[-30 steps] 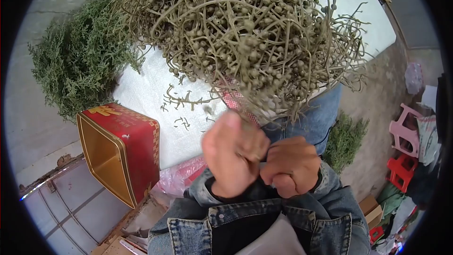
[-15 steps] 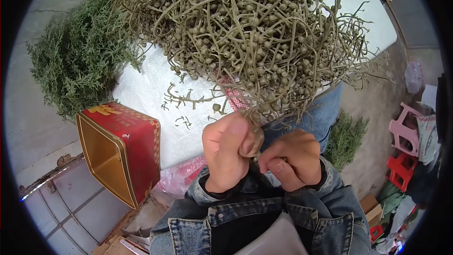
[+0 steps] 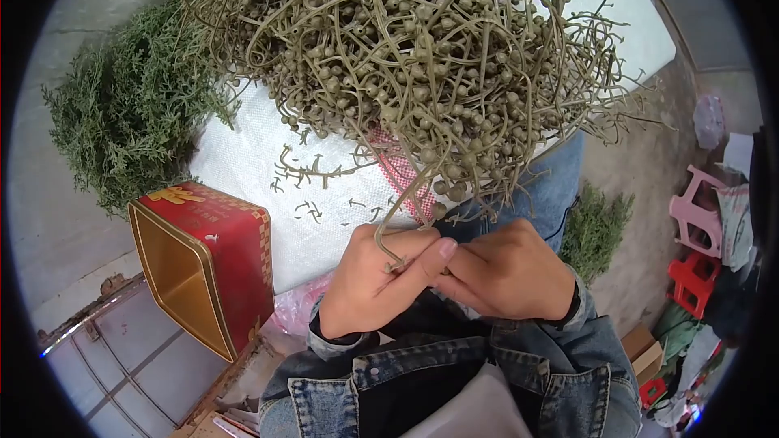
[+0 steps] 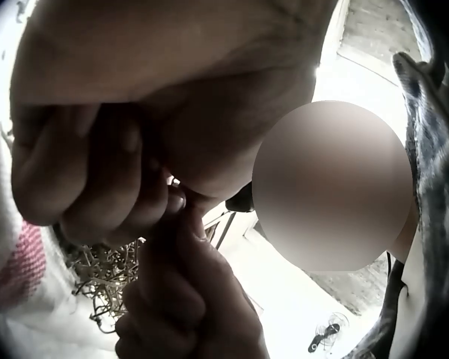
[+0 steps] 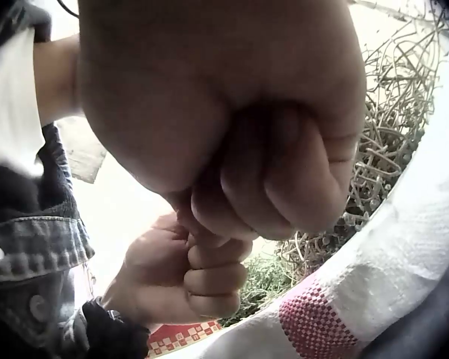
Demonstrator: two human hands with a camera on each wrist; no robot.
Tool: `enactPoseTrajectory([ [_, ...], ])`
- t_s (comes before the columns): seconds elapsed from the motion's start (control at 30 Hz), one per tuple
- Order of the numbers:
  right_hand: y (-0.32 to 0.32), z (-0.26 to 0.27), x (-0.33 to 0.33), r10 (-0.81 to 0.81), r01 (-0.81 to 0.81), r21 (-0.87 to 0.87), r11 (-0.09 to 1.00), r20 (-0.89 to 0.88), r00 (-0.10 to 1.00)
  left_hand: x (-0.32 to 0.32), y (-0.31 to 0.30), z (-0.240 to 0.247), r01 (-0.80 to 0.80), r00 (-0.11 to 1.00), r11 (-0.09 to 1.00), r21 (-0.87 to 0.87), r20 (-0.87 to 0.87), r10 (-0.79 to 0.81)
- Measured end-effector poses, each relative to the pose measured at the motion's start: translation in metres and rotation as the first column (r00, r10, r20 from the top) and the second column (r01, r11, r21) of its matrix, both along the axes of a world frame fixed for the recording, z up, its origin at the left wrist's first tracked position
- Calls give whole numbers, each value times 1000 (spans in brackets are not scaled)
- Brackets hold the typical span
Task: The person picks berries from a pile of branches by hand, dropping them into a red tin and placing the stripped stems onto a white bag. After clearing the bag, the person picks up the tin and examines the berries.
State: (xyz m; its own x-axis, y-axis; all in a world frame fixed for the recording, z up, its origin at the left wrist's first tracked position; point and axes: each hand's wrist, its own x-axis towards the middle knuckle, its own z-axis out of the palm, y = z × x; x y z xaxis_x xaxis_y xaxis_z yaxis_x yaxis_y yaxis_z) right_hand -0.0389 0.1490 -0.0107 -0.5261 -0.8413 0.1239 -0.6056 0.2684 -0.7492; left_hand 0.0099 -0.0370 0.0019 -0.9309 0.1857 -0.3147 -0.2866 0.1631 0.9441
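Knuckles up and wrists bent inward, two hands meet before a denim jacket (image 3: pixel 324 410). The left hand (image 3: pixel 375 280) pinches a stem (image 3: pixel 395 211) that arches over its index finger, its thumb stretched toward the right hand (image 3: pixel 518 272). That hand's fingers are curled; what they hold, if anything, cannot be told. Just beyond the grip, a heap (image 3: pixel 389 57) of knobbly stems covers part of a white sack (image 3: pixel 304 247); a red tin (image 3: pixel 235 255) lies left of the grip.
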Motion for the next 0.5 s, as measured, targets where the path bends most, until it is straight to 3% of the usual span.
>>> enactPoseTrajectory([
  [0.13,-5,-4,1,-109,138,-168,976,167,980,-1,0,2,-8,997,999,38,-78,11],
  [0.27,-5,-5,-2,-11,102,-247,964,347,938,-3,-9,5,126,967,986,-113,-210,-147],
  [0.37,-3,-15,-5,202,15,-373,928,533,822,-2,-12,6,142,958,984,-110,-234,-165],
  [0.5,-5,-10,-9,222,65,-418,906,600,768,-3,-12,2,144,948,987,-72,-278,-158],
])
